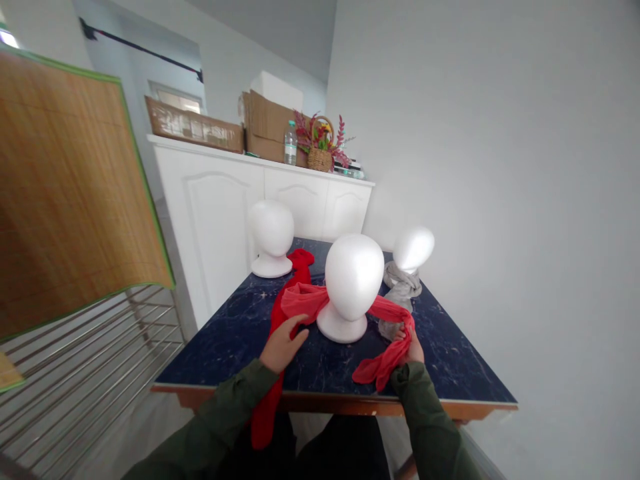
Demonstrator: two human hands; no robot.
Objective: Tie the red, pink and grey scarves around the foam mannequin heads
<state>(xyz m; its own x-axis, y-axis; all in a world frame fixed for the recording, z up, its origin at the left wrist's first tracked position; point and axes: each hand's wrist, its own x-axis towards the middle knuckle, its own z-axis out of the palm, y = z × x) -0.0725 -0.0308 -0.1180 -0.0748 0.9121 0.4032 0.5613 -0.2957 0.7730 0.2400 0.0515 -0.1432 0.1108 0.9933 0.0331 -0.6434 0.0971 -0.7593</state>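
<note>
A white foam mannequin head [354, 277] stands upright at the middle of the table. Behind its neck runs a coral-red scarf [306, 301], which comes out on both sides. My right hand [412, 348] is closed around the scarf's right part, and the loose end hangs below it onto the tabletop. On the other side my left hand [285, 343] is open, thumb and fingers apart, just below the scarf's left part; whether it touches the cloth I cannot tell. A darker red scarf [274, 393] lies lengthwise beneath, passing under my left hand and over the table's front edge.
A second foam head [273, 233] stands at back left. At back right, a tilted foam head [413, 248] wears a grey scarf [406, 285]. The blue marble-patterned table [230, 340] meets a white cabinet [215, 220]. A metal rack [145, 333] is at left, the wall [525, 200] at right.
</note>
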